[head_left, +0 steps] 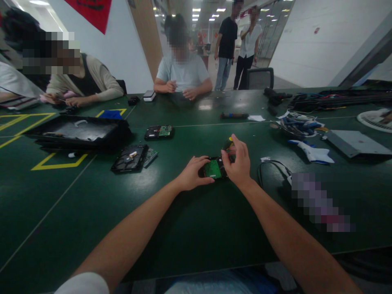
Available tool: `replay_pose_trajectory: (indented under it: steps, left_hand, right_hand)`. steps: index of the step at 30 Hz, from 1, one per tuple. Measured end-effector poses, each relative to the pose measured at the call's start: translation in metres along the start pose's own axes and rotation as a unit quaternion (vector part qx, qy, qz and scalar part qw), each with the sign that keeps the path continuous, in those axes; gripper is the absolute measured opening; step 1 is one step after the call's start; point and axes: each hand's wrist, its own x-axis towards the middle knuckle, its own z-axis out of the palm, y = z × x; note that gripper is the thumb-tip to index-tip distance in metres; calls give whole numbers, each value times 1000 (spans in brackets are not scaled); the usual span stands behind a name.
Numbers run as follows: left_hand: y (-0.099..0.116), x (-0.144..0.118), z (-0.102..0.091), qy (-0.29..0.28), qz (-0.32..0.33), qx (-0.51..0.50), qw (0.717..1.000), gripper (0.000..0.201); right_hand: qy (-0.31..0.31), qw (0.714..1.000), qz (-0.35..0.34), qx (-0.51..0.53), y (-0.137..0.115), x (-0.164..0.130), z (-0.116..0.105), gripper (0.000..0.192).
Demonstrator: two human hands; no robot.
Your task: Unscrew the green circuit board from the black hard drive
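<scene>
Dark green and wide, the table (190, 228) filled most of the view, with yellow tape lines at its far left and other people seated along the far edge. At far left lay a flat black tray (76, 132); just right of it sat an opened hard drive (130, 158) and, farther off, a second drive (159, 131) with its circuit board up. To the right lay a grey laptop-like slab (357, 143), a bowl of tools (298, 126), a white and blue object (312, 153) and a looped black cable (271, 169).

Near the middle of the table, the hard drive in hand (214, 168) rested flat, green board facing up. The left hand (192, 173) was closed around its left end, pinning it down. The right hand (239, 161) was curled over the right end, fingers narrow around what looked like a yellow-tipped tool (229, 143), though I could not tell the grip exactly.

Judging by this, the work wanted the drive kept flat and unmoving under the left hand, the tool held square to the board, and any small loose parts kept close rather than let roll across the table.
</scene>
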Motion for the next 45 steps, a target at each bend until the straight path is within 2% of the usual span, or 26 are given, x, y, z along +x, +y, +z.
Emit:
replay_pose_trajectory:
  steps: [6,14,20,25,45]
  left_hand:
    - [0,0,1,1,0,3,1000,83]
    - [1,0,0,1,1,3,1000,83]
    - [0,0,0,0,-3,0,1000,84]
    - [1,0,0,1,-4,-5,1000,83]
    - [0,0,1,2,0,4,1000,83]
  right_hand:
    - [2,1000,-11,-11,1,0,0,68]
    - [1,1000,8,-6,0,0,0,68]
    - [-23,1000,1,-3,-1,0,0,71]
    - [-7,1000,-6,1,0,1,-1,70]
    - [-10,1000,-2,-19,1,0,-2,68]
